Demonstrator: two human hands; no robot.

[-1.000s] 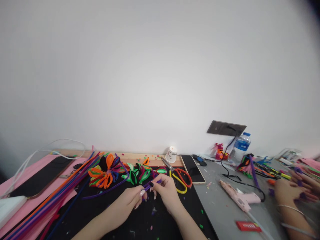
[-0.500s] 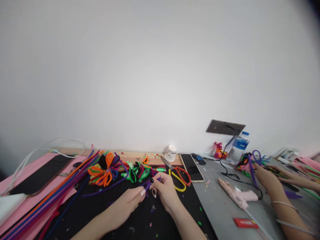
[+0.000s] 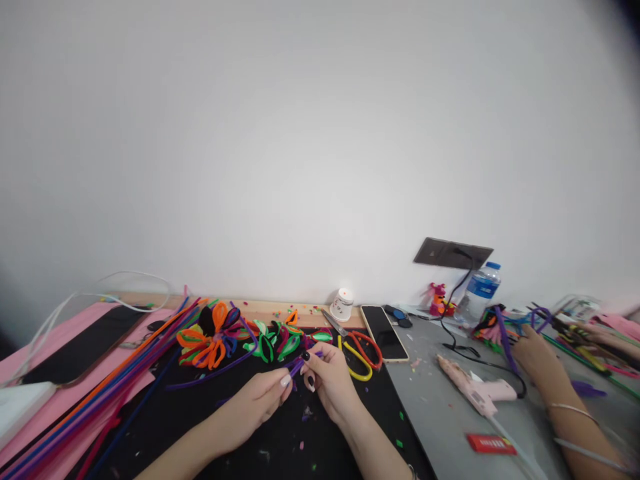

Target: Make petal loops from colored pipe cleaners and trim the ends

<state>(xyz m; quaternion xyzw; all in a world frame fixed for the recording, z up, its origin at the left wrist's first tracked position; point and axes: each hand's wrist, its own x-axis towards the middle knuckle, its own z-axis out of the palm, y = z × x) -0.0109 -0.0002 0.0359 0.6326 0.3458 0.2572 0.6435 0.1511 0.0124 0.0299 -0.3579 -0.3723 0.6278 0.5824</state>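
Note:
Between my two hands is a purple pipe cleaner (image 3: 296,365), bent into a small bundle over the black mat (image 3: 280,440). My left hand (image 3: 260,398) pinches its lower left end. My right hand (image 3: 331,381) pinches the upper right part with thumb and forefinger. The fingers hide much of its shape. Just beyond lie a flower of orange and dark pipe cleaner loops (image 3: 216,339), green leaf shapes (image 3: 267,345), and a longer bent purple pipe cleaner (image 3: 210,378). Scissors with yellow and red handles (image 3: 361,357) rest right of my right hand.
Long pipe cleaners (image 3: 107,390) lie at left over pink sheets beside a dark tablet (image 3: 80,347). A paper cup (image 3: 341,305) and a phone (image 3: 385,333) stand behind. On the right are a pink glue gun (image 3: 475,393), a bottle (image 3: 481,290) and another person's hand (image 3: 540,360).
My hands stay nearly in place, with small finger shifts on the purple pipe cleaner. At right, the other person's hands have moved, and pliers-like tool handles show more clearly there.

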